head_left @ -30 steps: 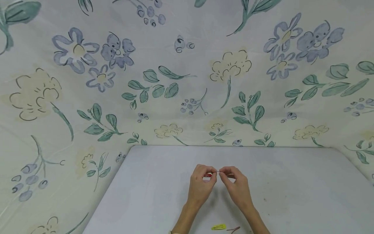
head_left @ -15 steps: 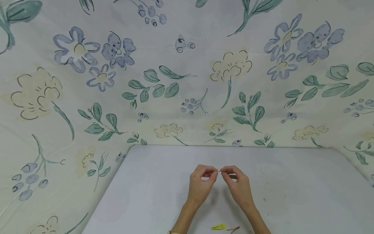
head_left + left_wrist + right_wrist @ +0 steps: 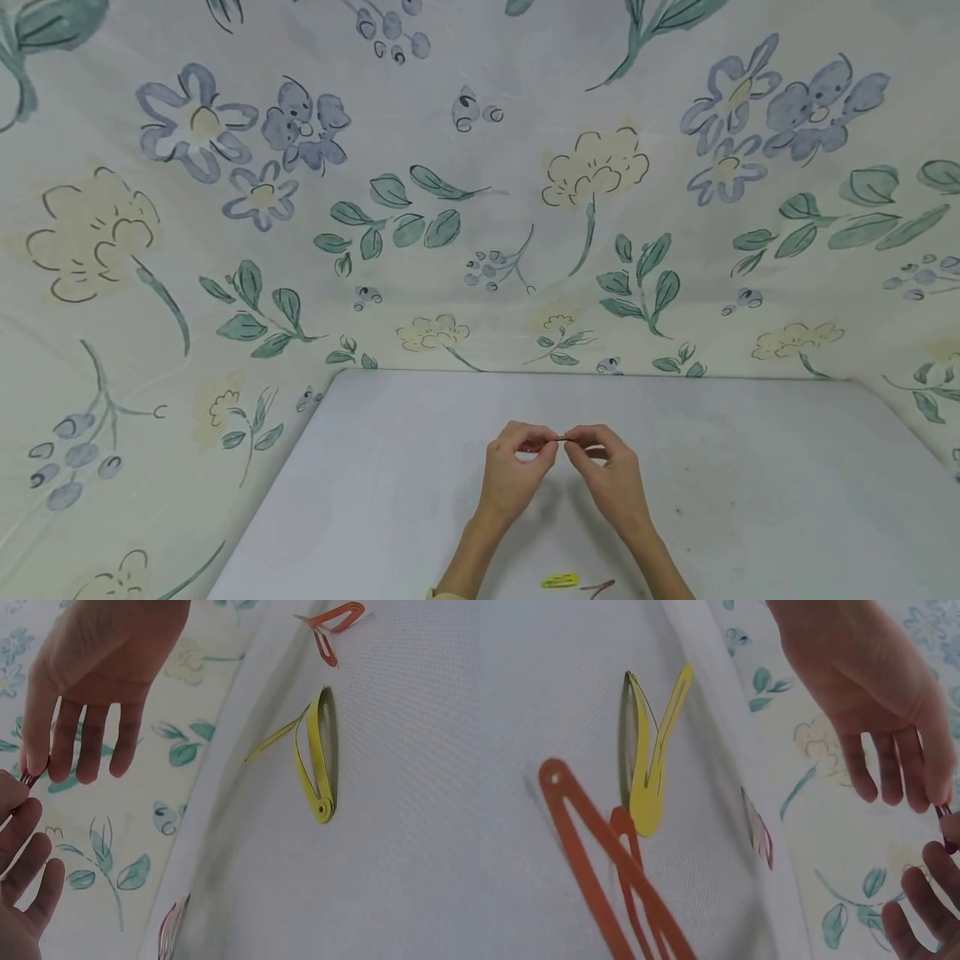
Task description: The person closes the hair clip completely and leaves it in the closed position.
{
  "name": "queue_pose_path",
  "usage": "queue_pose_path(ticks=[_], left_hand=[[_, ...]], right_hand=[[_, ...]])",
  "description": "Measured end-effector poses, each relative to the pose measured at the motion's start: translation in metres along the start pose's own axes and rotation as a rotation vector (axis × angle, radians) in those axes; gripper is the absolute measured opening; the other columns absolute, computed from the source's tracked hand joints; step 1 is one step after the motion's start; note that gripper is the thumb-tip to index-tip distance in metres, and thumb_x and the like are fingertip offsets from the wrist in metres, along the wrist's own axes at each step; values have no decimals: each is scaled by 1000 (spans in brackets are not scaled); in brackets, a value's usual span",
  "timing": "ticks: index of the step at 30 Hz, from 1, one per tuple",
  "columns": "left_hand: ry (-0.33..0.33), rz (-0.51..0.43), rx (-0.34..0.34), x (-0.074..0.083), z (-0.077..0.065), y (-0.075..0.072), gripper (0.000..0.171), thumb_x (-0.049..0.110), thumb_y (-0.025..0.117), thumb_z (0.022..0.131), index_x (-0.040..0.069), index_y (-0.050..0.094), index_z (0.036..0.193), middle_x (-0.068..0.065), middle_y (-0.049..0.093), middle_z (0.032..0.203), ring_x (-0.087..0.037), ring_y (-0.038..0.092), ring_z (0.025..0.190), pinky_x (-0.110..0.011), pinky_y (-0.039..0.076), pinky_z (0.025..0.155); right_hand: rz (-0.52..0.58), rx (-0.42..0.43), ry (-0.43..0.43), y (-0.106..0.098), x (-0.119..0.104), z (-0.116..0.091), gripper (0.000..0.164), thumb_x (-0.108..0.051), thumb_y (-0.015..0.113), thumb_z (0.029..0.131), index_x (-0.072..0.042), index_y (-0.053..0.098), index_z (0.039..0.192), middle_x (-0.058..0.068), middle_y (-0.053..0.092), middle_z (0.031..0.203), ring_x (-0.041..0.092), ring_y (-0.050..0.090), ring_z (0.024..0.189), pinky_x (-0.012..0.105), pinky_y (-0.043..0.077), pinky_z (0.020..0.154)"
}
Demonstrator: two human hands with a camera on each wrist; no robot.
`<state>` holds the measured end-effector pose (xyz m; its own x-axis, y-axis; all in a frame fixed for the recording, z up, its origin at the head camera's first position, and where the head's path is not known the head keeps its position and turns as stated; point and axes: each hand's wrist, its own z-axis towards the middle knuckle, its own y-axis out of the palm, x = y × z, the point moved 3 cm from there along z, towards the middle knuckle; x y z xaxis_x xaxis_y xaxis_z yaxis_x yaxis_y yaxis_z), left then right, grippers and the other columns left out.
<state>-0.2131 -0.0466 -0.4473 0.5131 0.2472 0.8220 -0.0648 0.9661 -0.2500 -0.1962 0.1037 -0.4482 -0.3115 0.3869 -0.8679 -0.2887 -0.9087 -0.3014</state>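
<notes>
My left hand (image 3: 517,475) and right hand (image 3: 606,475) meet fingertip to fingertip above the white table. Between them they pinch a small dark red snap hair clip (image 3: 30,780), mostly covered by the fingertips. In the head view only a thin dark sliver of it shows. A red-pink hair clip (image 3: 757,829) lies farther forward on the table, glimpsed through the loop of my left thumb and index finger in the head view. Nearer to me lie a yellow snap clip (image 3: 560,581) and, to its right, an orange-red one (image 3: 598,588), both with their arms sprung apart.
The white table (image 3: 375,467) reaches to a far edge against a floral sheet (image 3: 480,208), which also runs up the left side. Several small dark specks dot the table to the right of my hands.
Both hands stay almost in place, with the right shifted very slightly rightward. The sliver between the fingertips shows darker and a little thicker than before.
</notes>
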Motion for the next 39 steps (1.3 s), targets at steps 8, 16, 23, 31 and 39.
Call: queue_pose_path(ticks=[8, 16, 23, 31, 39], left_hand=[[49, 48, -12, -4, 3, -3, 14, 3, 74, 82, 15, 74, 90, 4, 68, 85, -13, 61, 84, -42, 57, 72], [24, 43, -57, -6, 7, -2, 12, 3, 73, 83, 12, 74, 90, 1, 67, 87, -14, 61, 88, -43, 59, 73], [40, 190, -134, -5, 16, 1, 10, 6, 73, 85, 12, 74, 93, 1, 67, 89, -14, 59, 89, -28, 58, 72], [133, 427, -228, -2, 37, 3, 10, 13, 74, 87, 13, 76, 97, 4, 71, 88, -12, 57, 88, -25, 50, 73], [78, 602, -394, -2, 50, 8, 10, 22, 72, 90, 17, 75, 98, 8, 69, 88, -10, 55, 89, -23, 49, 77]], right_hand=[[-70, -39, -47, 2, 0, 0, 14, -6, 74, 87, -13, 71, 98, -4, 69, 95, 12, 63, 89, 42, 55, 79], [-156, -47, -48, 0, 1, 0, 14, -6, 72, 88, -11, 71, 100, -2, 70, 96, 14, 64, 90, 37, 54, 79], [-283, -57, -99, -7, 5, 6, 19, -3, 73, 86, -9, 72, 104, 1, 71, 97, 16, 63, 91, 37, 54, 78], [-433, -102, -222, -12, 3, 21, 24, -1, 75, 84, -6, 72, 107, 4, 70, 95, 20, 62, 89, 40, 54, 76], [-546, -170, -267, -13, 7, 35, 21, -3, 78, 82, -7, 73, 102, 3, 68, 90, 21, 63, 87, 38, 56, 75]])
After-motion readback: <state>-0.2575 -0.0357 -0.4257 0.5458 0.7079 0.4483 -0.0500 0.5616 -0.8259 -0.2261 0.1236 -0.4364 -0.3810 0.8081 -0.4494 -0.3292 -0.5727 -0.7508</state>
